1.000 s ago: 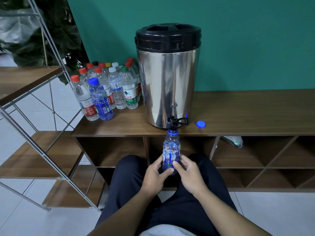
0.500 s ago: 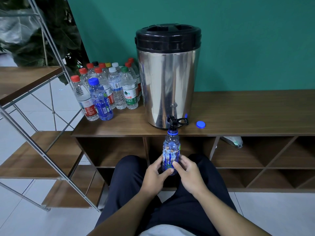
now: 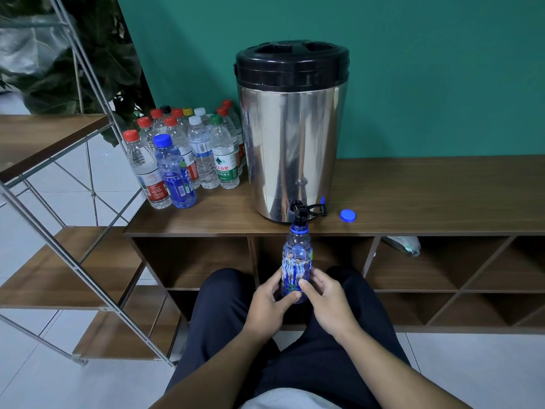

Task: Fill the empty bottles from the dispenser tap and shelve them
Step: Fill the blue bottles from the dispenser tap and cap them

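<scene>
Teal paint covers the wall (image 3: 427, 78) behind a long brown wooden surface (image 3: 427, 190) with open cubbies beneath it. To the left stands a tiered wooden shelf on a slanted metal frame (image 3: 56, 261), well apart from the person's knees. On the surface sits a tall cylindrical stainless-steel dispenser with a black plastic lid (image 3: 292, 137), its black tap (image 3: 299, 212) projecting over the front edge. Beside the dispenser on the left stands a cluster of clear plastic bottles with red, white, green, yellow and black caps (image 3: 188, 149), with a blue-tinted bottle with a blue cap (image 3: 174, 175) at the front. A crumpled clear bag (image 3: 404, 245) lies in a cubby to the right. Held upright directly under the tap is a small clear blue plastic bottle with a printed label of striped figures (image 3: 296, 267), uncapped, its blue neck ring just below the spout. The left hand (image 3: 269, 305) wraps the bottle's lower left side, thumb across the front; the right hand (image 3: 327, 301) holds the lower right, thumb pressed to the label. Both grips are closed around this bottle. A round blue bottle cap (image 3: 348, 215) lies on the surface just right of the tap.
</scene>
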`<state>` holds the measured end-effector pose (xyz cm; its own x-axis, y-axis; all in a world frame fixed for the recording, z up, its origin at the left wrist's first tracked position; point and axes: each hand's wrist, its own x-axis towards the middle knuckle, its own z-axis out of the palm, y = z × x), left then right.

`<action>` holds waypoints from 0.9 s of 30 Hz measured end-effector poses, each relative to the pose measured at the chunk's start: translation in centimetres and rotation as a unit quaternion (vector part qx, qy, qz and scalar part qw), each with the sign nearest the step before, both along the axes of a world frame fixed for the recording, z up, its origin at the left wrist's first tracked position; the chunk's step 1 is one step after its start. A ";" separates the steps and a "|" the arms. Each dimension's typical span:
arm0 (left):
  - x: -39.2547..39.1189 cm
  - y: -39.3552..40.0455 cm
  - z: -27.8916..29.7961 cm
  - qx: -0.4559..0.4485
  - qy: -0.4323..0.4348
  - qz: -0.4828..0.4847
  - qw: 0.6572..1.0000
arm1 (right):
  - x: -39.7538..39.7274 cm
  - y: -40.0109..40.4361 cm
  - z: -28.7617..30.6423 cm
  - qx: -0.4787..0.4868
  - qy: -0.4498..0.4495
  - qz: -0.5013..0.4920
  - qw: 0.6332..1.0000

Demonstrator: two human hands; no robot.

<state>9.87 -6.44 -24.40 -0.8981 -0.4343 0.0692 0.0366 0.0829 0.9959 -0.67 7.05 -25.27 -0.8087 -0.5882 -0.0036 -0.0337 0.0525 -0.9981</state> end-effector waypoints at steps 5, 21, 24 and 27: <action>0.0 0.0 -0.1 -0.001 -0.003 -0.002 1.000 | 0.1 0.1 0.2 0.003 0.004 0.004 1.000; 0.0 -0.1 -0.2 -0.015 -0.012 -0.002 1.000 | 0.0 0.1 0.0 0.003 -0.001 0.000 1.000; 0.0 -0.2 -0.3 -0.022 -0.015 -0.004 1.000 | -0.1 0.0 -0.2 0.000 -0.001 -0.003 1.000; 0.0 -0.1 -0.3 -0.019 -0.018 -0.001 1.000 | -0.1 0.0 -0.2 0.000 -0.004 -0.002 1.000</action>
